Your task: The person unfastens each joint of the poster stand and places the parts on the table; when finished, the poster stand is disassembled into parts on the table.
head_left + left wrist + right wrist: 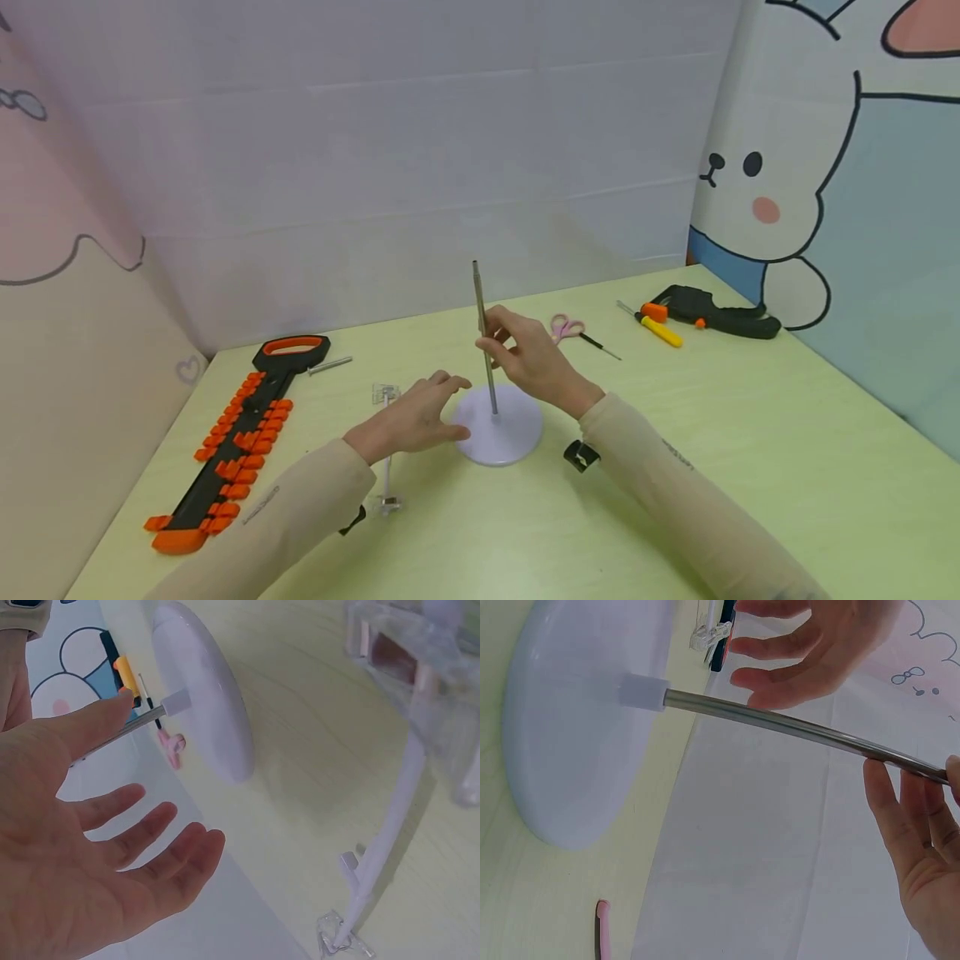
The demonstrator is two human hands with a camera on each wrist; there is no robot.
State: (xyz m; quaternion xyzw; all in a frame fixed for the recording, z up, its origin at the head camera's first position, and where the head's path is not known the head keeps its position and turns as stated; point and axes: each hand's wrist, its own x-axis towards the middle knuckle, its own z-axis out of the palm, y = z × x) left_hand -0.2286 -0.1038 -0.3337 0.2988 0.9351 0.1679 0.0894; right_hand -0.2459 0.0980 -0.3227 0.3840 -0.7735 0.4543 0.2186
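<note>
A white round base (517, 437) lies flat on the yellow-green table, with a thin metal rod (480, 300) standing upright in its centre socket. My right hand (491, 340) pinches the rod at about mid height, thumb and fingertips curled round it. In the right wrist view the rod (780, 724) runs from the base (570, 727) to my fingers (889, 817). My left hand (450, 408) hovers open at the base's left rim, fingers spread. The left wrist view shows that open palm (97, 855) close to the base (202, 690) and holding nothing.
A clear plastic arm with clips (387, 467) lies under my left forearm. A black and orange tool (232, 442) and a bolt (330, 364) lie at the left. Pink scissors (567, 327), a yellow screwdriver (660, 331) and a black clamp (712, 312) lie at the back right. Walls enclose the table.
</note>
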